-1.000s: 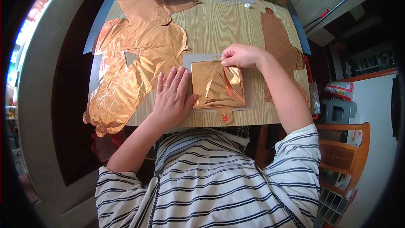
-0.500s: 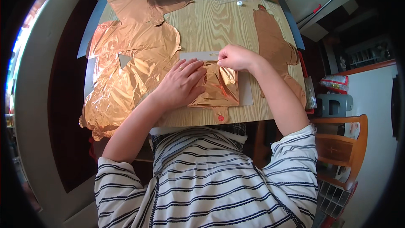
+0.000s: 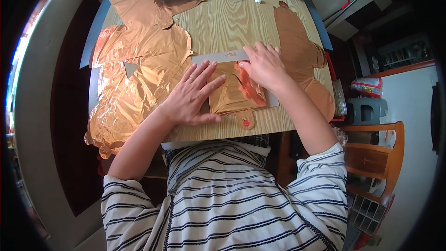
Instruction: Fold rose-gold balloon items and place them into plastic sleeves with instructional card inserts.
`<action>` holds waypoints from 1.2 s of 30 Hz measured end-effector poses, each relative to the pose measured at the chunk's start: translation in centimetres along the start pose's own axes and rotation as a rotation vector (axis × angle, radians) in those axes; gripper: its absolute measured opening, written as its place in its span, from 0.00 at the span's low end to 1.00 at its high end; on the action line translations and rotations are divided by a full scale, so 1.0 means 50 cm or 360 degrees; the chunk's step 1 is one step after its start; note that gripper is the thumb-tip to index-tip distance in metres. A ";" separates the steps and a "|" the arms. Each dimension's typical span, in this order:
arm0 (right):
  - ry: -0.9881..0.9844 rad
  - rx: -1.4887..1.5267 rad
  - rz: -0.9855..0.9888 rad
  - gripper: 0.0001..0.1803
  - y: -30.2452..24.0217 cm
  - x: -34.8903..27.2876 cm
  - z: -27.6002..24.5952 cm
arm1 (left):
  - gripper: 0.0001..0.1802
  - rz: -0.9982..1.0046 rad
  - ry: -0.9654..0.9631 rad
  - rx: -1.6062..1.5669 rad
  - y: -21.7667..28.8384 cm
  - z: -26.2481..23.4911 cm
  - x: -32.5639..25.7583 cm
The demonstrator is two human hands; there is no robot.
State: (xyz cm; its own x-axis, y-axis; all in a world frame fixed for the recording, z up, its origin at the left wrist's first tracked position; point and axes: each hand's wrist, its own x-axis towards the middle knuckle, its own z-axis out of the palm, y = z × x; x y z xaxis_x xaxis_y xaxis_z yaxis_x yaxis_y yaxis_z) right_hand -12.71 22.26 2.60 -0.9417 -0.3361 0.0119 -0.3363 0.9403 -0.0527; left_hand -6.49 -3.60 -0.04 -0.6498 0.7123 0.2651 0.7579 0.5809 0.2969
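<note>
Right hand (image 3: 265, 67) has turned palm-down since the earlier frame, hiding the card's (image 3: 222, 57) upper right corner; whether it grips, I cannot tell. Left hand (image 3: 188, 97) spreads open across the card's left side, partly covering folded foil (image 3: 230, 95) atop the card.

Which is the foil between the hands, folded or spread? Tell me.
Folded: the foil lies as a compact, straight-edged square on grey card.

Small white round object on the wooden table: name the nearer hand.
Right. The right hand is below the small white round object in the picture, apart from it; the left hand is farther down and left.
</note>
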 end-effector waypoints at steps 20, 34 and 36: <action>-0.0045 0.0247 0.0159 0.37 0.027 -0.005 -0.005 | 0.21 0.0611 0.0355 0.0144 -0.020 -0.022 0.042; 0.0539 0.0890 0.0286 0.15 0.255 0.339 0.038 | 0.16 0.0291 0.0383 -0.0068 -0.037 0.000 0.043; 0.0744 0.0561 0.0215 0.13 0.292 0.394 0.059 | 0.16 0.0304 0.0376 -0.0095 -0.037 -0.001 0.053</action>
State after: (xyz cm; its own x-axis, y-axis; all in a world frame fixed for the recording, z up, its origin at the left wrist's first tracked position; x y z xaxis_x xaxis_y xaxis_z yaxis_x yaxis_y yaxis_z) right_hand -36.14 29.19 -0.88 -0.9059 -0.0804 0.4157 -0.2663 0.8716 -0.4116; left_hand -9.62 -2.79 0.15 -0.4965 0.6911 0.5253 0.8675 0.4161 0.2726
